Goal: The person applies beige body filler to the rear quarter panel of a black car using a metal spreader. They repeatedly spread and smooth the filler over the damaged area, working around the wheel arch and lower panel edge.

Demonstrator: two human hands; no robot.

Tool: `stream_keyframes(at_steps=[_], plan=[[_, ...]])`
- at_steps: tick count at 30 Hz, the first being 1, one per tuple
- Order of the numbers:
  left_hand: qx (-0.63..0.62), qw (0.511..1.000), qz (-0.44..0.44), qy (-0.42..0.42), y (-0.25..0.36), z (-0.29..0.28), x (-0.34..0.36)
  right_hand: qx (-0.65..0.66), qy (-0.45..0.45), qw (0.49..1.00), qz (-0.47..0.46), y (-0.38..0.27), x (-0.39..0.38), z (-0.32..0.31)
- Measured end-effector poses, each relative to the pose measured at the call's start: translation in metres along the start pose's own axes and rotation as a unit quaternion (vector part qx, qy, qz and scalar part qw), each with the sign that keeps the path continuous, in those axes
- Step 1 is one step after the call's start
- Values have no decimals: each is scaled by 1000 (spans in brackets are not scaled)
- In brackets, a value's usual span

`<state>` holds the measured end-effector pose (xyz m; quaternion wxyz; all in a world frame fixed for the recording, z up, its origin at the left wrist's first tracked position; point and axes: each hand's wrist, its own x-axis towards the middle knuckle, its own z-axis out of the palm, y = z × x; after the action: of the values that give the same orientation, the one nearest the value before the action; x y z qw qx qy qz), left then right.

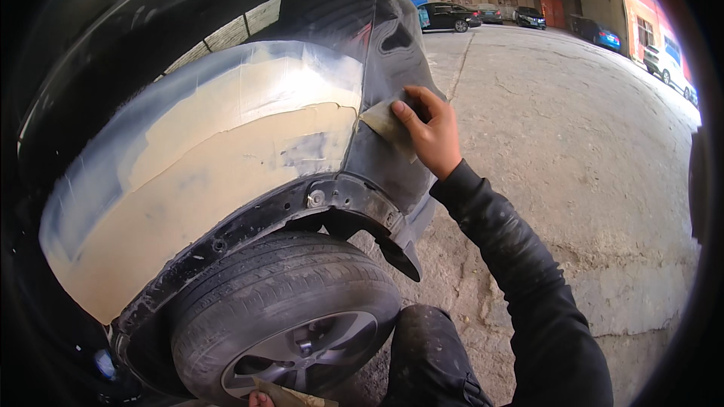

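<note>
My right hand (436,134) is closed on a thin, flat putty spreader (389,126), thumb on its near face. The spreader's corner meets the seam between the black car's rear fender and its bumper (392,173). Left of the seam, a broad band of beige body filler (219,154) covers the fender above the wheel arch, with grey sanded areas along its upper edge and ridges across it. At the bottom edge, only the fingertips of my left hand (260,399) show, pinching a flat piece (298,398) with beige filler on it; the rest is out of frame.
Below the bare wheel-arch edge (302,200) stands the rear tyre (279,279) with its alloy wheel (302,350). My bent knee (430,354) is close beside it. Cracked concrete floor (558,136) stretches right, toward several parked cars (449,16) near a building.
</note>
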<state>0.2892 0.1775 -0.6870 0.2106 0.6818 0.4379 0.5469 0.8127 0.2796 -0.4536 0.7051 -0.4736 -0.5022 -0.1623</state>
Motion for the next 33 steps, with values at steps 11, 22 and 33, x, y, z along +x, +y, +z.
stream_keyframes(at_steps=[11,22,33], plan=[[-6,1000,17,-16,1,2,0,11,-25,1000,11,-20,-41,2],[63,992,71,87,28,34,10,390,-318,860,79,-176,-227,3],[-331,916,-143,175,86,16,31,216,-582,783,-25,-162,-241,8]])
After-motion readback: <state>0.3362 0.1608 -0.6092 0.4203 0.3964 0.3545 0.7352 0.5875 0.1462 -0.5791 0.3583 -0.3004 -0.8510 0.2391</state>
